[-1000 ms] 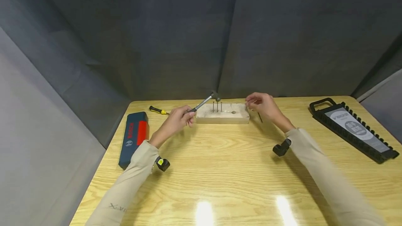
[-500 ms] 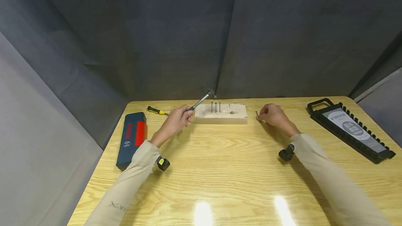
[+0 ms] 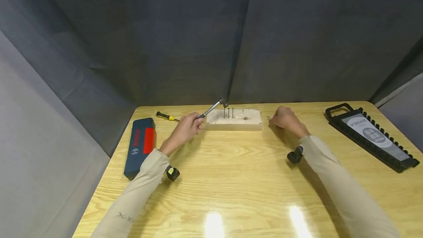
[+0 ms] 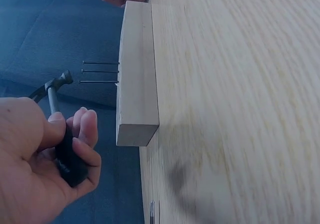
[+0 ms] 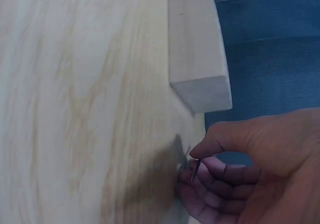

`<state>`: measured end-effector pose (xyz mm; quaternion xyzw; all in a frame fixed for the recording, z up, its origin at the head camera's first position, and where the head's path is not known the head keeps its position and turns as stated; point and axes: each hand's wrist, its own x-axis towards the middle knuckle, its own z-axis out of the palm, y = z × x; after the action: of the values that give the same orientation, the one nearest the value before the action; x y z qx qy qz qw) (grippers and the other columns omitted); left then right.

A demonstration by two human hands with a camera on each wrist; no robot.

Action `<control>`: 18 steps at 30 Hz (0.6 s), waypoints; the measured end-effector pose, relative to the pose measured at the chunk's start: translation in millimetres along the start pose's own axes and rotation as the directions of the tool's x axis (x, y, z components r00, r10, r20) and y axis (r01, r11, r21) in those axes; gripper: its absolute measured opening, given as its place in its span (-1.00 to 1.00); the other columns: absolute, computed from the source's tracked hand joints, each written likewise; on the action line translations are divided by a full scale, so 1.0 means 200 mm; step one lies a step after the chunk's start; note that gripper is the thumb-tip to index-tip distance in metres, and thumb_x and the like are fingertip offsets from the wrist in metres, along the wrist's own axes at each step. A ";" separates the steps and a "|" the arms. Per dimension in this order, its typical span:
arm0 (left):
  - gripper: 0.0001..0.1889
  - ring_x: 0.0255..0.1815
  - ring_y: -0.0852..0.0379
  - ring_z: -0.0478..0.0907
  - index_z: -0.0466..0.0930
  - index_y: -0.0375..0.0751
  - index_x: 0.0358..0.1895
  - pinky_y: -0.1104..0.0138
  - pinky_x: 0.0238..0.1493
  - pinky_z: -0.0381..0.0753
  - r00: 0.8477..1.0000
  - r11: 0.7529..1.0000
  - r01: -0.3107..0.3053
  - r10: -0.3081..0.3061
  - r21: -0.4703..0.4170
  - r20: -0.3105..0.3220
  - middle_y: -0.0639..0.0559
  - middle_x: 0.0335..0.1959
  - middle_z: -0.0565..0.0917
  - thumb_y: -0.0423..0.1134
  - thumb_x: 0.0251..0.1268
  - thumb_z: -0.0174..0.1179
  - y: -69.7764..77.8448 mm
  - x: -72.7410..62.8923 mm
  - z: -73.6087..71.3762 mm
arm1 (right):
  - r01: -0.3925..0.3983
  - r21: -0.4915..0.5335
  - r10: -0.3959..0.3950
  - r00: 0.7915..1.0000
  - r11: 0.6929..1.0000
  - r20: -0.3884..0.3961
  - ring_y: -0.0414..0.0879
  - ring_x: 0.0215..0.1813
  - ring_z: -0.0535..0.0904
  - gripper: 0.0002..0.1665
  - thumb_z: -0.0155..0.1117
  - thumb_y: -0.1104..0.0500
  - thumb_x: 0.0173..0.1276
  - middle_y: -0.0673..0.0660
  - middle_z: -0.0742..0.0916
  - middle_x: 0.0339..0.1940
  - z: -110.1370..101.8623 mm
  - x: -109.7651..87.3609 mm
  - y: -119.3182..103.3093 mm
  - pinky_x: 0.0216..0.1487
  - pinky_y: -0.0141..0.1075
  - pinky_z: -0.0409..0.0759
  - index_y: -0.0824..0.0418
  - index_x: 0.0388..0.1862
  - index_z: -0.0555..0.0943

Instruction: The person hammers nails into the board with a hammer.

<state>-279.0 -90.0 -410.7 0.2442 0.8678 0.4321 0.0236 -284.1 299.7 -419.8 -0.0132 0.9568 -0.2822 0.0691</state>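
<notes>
My left hand [image 3: 187, 127] grips the dark handle of a small claw hammer [image 3: 211, 108], its head raised close over the left part of a pale wooden block [image 3: 234, 127]. Three thin nails [image 4: 100, 72] stand in the block in a short row, and the hammer head [image 4: 65, 78] is just off their heads in the left wrist view. Beyond the block's right end, my right hand [image 3: 286, 121] is low by the table. There it pinches a nail [image 5: 196, 170] between thumb and fingers, part of it hidden by the fingertips.
A black-and-yellow screwdriver [image 3: 166, 116] lies left of the block. Nearer on that side is a blue and red Bosch case [image 3: 140, 148]. A black wrench rack [image 3: 371, 135] rests at the right of the wooden table [image 3: 238, 179]. Dark cloth [image 3: 185, 39] hangs behind the table's back edge.
My right hand has moved away from the block's right end and lower, with its fingers now turned down around the nail. The left hand and hammer have barely shifted.
</notes>
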 end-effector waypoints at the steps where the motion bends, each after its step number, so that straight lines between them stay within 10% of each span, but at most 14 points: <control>1: -0.73 -0.40 -0.05 0.65 0.59 -0.47 -0.06 0.42 -0.44 0.54 1.000 1.000 -0.006 0.006 -0.002 0.002 -0.35 -0.27 0.68 -0.30 0.71 -0.02 0.00 0.01 0.00 | 0.010 0.007 -0.010 1.000 1.000 -0.014 -0.17 -0.64 0.23 -0.62 0.27 0.29 0.42 -0.01 0.46 -0.75 -0.01 0.00 -0.01 -0.49 -0.29 0.31 0.26 -0.65 0.54; 4: -0.72 -0.35 -0.14 0.68 0.59 -0.48 -0.05 0.43 -0.43 0.55 1.000 1.000 -0.011 0.011 -0.017 0.006 -0.36 -0.25 0.68 -0.30 0.72 -0.03 0.01 0.02 0.01 | 0.060 0.067 -0.056 0.997 0.996 -0.056 -0.03 -0.50 0.50 -0.85 0.19 0.38 0.47 0.20 0.64 -0.53 -0.04 -0.01 -0.04 -0.42 -0.29 0.44 0.50 -0.23 0.62; 8: -0.71 -0.33 -0.18 0.69 0.59 -0.48 -0.04 0.43 -0.43 0.54 1.000 1.000 -0.009 0.009 -0.025 0.004 -0.37 -0.24 0.68 -0.29 0.72 -0.05 0.01 0.02 0.01 | 0.184 0.202 -0.161 0.979 0.962 -0.126 0.21 -0.17 0.74 -0.58 0.17 0.48 0.50 0.48 0.75 -0.17 -0.06 -0.01 -0.09 -0.27 -0.29 0.67 0.59 0.30 0.51; 18: -0.72 -0.40 -0.01 0.66 0.59 -0.50 -0.05 0.44 -0.44 0.53 1.000 1.000 -0.007 0.007 -0.018 -0.007 -0.37 -0.25 0.69 -0.32 0.72 -0.03 0.00 0.02 0.02 | 0.318 0.518 -0.200 0.941 0.794 -0.272 -0.28 -0.20 0.75 -0.66 0.31 0.42 0.49 0.54 0.73 0.01 0.08 0.02 -0.23 -0.09 -0.41 0.73 0.50 0.19 0.59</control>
<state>-281.0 -86.3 -412.7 0.2454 0.8631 0.4409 0.0213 -286.5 251.8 -407.6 -0.0954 0.8242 -0.5542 -0.0674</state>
